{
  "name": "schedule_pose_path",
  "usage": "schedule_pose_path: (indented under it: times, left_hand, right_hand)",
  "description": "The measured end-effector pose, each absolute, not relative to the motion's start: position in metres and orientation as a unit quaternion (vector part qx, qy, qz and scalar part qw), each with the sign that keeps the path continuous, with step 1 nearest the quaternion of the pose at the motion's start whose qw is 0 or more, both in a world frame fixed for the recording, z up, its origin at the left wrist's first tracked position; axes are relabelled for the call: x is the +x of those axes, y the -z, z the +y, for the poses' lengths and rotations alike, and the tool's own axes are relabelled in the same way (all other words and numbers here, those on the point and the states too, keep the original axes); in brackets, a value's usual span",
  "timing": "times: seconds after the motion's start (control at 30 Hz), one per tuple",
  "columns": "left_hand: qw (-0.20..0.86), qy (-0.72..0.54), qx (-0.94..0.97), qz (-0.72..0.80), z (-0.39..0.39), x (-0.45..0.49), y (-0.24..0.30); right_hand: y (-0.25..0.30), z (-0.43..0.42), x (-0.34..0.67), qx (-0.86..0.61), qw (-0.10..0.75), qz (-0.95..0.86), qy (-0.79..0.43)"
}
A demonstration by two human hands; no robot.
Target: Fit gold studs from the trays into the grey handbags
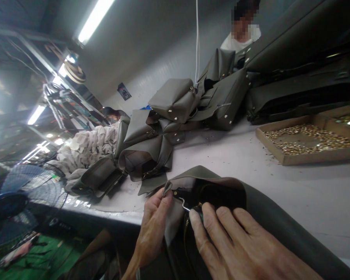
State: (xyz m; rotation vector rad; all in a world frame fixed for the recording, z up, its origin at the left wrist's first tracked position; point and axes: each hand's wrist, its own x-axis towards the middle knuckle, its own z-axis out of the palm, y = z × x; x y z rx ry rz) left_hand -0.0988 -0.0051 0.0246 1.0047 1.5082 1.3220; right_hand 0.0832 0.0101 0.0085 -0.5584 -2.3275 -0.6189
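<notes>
A dark grey-green leather-look handbag (268,210) lies tilted and open in front of me. My left hand (154,221) pinches a small folded tab at the bag's upper left edge, thumb on top. A small gold-coloured stud (175,193) sits in the bag just right of that thumb. My right hand (236,241) reaches over the opening, its fingers closed around a hand tool with a bent metal shaft (185,206). The shaft's bent end points toward the stud; whether they touch I cannot tell. The tool's handle is mostly hidden. Below it a zip (186,229) runs down the bag.
Several similar bags (175,99) are piled along the table (216,155). A cardboard tray (297,157) of small gold-coloured metal parts stands right. Pale wrapped material (90,144) lies far left, near a fan (20,202). A person (236,42) is behind the bags; another is partly hidden.
</notes>
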Motion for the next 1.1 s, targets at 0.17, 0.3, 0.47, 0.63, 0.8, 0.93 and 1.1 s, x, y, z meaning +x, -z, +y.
schedule_pose_path:
  times: [0.17,0.3,0.47,0.63,0.8,0.93,1.1]
  left_hand:
    - [0.408,-0.519,0.416,0.625,-0.006,-0.1,-0.02]
    - [0.436,-0.533,0.381,0.618,-0.006,-0.1,-0.018]
    - [0.47,-0.522,0.39,0.596,-0.003,-0.098,-0.023]
    - [0.461,-0.514,0.409,0.596,0.001,-0.097,-0.026]
    - [0.41,-0.497,0.444,0.622,-0.001,-0.098,-0.026]
    - [0.387,-0.481,0.464,0.635,-0.003,-0.097,-0.029]
    - [0.311,-0.494,0.461,0.668,-0.001,-0.099,-0.03]
  right_hand:
    - [-0.01,0.016,0.076,-0.257,0.368,-0.881,0.148]
    - [-0.011,0.022,0.081,-0.256,0.373,-0.889,0.068]
    - [-0.015,0.025,0.095,-0.255,0.351,-0.896,0.094]
    - [-0.021,0.021,0.095,-0.251,0.343,-0.893,0.147]
    - [-0.016,0.014,0.089,-0.253,0.331,-0.885,0.208]
    - [-0.008,0.017,0.088,-0.257,0.353,-0.884,0.168]
    - [-0.005,0.029,0.093,-0.266,0.353,-0.894,0.067]
